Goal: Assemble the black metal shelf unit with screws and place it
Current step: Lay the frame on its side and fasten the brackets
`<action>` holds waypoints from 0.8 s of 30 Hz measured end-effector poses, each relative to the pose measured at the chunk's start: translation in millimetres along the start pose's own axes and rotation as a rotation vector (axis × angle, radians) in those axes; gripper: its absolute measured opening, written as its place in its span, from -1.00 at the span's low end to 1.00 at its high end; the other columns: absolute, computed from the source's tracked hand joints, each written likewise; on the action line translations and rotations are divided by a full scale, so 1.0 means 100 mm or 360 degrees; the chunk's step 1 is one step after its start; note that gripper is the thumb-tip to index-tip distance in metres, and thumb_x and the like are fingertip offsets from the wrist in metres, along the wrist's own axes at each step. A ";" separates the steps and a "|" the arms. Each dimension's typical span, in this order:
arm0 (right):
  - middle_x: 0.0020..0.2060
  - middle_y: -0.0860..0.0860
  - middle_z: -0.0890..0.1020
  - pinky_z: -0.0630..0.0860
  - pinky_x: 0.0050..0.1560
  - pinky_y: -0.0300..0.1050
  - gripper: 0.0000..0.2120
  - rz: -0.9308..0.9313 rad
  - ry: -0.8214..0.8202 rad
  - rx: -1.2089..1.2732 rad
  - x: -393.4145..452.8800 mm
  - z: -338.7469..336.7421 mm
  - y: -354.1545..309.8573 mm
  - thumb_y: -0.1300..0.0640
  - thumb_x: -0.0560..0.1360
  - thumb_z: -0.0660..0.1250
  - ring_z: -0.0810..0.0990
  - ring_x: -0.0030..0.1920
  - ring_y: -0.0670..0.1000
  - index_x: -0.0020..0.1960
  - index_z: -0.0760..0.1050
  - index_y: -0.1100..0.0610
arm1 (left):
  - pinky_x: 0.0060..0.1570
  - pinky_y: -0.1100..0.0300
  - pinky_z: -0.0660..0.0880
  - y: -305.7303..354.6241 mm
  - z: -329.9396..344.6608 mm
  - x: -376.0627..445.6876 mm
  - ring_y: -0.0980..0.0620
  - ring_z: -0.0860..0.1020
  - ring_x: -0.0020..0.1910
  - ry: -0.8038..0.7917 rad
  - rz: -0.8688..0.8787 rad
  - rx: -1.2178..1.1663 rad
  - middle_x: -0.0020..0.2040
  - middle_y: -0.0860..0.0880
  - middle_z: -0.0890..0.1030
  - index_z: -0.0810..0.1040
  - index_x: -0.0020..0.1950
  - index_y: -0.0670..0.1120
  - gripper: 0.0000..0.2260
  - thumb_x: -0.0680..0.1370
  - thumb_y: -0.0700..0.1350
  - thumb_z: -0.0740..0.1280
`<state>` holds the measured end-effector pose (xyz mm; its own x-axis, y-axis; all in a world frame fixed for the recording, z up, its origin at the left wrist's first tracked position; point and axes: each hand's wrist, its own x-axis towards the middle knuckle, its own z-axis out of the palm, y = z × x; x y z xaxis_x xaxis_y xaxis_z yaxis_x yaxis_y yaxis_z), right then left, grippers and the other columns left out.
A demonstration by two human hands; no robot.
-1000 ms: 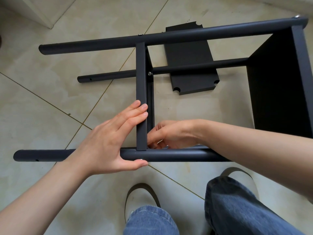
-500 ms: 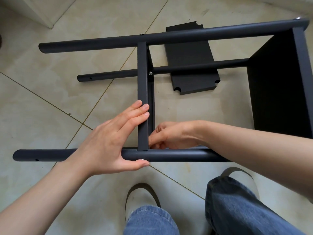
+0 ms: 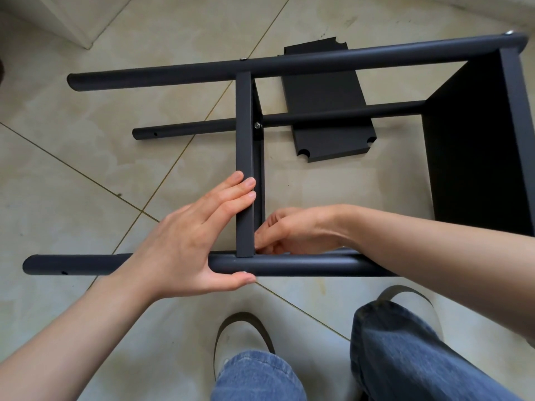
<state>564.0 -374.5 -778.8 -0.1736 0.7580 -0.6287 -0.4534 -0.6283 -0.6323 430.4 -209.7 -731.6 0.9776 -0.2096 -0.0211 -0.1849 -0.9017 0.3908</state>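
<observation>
Shelf unit [image 3: 474,146], black metal and partly built, is lying on its side on the tiled floor [image 3: 72,169], its round posts running left to right. Near the person, the left hand [image 3: 185,244] is bracing the frame: straight fingers are pressing flat against the middle shelf panel [image 3: 244,157], which is standing on edge, while the thumb is hooking under the near post [image 3: 304,264]. Just right of that panel, the right hand [image 3: 292,231] is reaching in with curled fingertips at the joint where panel meets near post; whether they are pinching a screw cannot be told. A loose black panel [image 3: 327,111] is lying flat on the floor beneath the far posts. Jeans-clad knees and pale shoes are showing at the near edge.
</observation>
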 end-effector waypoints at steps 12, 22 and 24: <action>-0.22 0.00 0.58 0.41 -0.02 -0.14 -0.85 -0.0076 0.0014 -0.0049 -0.03 -0.05 0.02 0.21 0.58 0.32 0.49 -0.23 -0.06 -0.16 0.56 0.10 | 0.19 0.27 0.37 0.01 -0.01 0.00 0.11 0.11 0.60 0.0003 0.0000 0.0027 0.61 0.07 0.20 0.30 0.55 -0.09 -0.14 0.39 0.38 0.35; -0.13 0.11 0.60 0.51 0.00 -0.18 -0.80 -0.0043 0.0021 -0.0054 0.01 -0.04 0.04 0.22 0.61 0.27 0.57 -0.17 -0.01 0.06 0.56 0.35 | 0.21 0.20 0.39 -0.01 0.01 0.00 0.09 0.12 0.60 0.0006 0.0001 -0.0002 0.62 0.07 0.20 0.30 0.55 -0.09 -0.13 0.39 0.37 0.37; -0.16 0.10 0.59 0.52 -0.06 -0.24 -0.78 -0.0032 0.0030 -0.0089 0.01 -0.04 0.04 0.20 0.62 0.26 0.57 -0.21 -0.05 0.11 0.54 0.36 | 0.21 0.20 0.38 -0.01 0.01 0.00 0.08 0.12 0.60 0.0008 0.0006 0.0002 0.62 0.06 0.20 0.30 0.55 -0.09 -0.13 0.39 0.37 0.37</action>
<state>565.1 -377.2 -783.7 -0.1485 0.7675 -0.6236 -0.4070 -0.6222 -0.6687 430.3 -209.2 -733.1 0.9774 -0.2110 -0.0148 -0.1887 -0.9014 0.3896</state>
